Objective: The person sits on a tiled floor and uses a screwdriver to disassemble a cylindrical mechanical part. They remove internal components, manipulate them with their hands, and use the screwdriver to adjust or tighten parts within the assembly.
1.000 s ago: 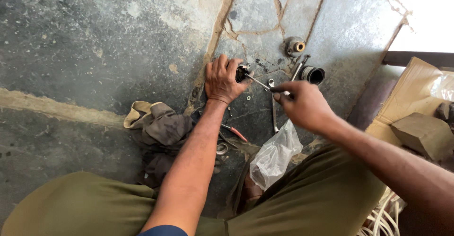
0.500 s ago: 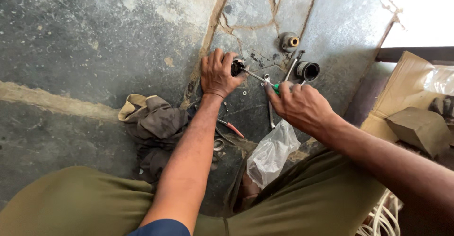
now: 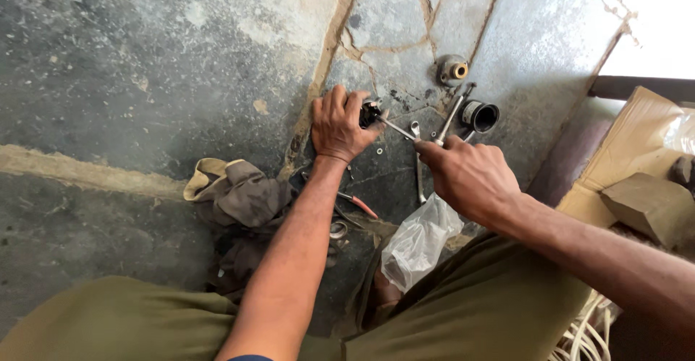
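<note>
- Hands at work on the cracked stone floor (image 3: 181, 78); every place below is given relative to the small dark part (image 3: 369, 112).
- Your left hand (image 3: 339, 126) lies directly to the left of the dark part, fingers curled over it and pinning it against the floor.
- Your right hand (image 3: 469, 176) sits to the lower right, clenched around the handle of a slim metal tool (image 3: 397, 129), whose tip meets the dark part.
- Black cylinder (image 3: 480, 115): to the right, lying on its side, open end showing.
- Round metal fitting (image 3: 453, 70): up and to the right.
- Wrench (image 3: 450, 117): to the right, just beside the cylinder.
- Crumpled rag (image 3: 239, 198): down and to the left.
- Clear plastic bag (image 3: 420, 241): below, near your knee.
</note>
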The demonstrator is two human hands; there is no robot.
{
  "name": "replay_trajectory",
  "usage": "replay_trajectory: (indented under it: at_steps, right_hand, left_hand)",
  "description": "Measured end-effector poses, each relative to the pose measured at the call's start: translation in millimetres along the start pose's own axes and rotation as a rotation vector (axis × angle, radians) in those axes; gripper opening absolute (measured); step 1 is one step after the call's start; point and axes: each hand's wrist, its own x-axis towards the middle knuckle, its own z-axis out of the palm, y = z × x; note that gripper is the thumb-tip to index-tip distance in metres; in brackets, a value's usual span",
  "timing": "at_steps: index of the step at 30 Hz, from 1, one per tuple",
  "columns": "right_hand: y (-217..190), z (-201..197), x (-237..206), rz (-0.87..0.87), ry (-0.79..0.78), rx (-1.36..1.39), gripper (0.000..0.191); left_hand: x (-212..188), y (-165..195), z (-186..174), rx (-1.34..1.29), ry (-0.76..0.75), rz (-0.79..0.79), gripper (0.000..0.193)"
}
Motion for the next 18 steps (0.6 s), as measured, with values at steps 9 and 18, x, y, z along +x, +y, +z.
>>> replay_trajectory:
  at_steps: [9, 18]
  right_hand:
    - [2, -1, 6, 0.634, -0.207, 0.980, 0.038]
    - [17, 39, -29, -0.350, 0.079, -0.730, 0.055]
  left_hand:
    - [-5, 8, -12, 0.002, 0.000, -0.012, 0.053]
    - [-23, 16, -16, 0.029, 0.038, -0.009, 0.052]
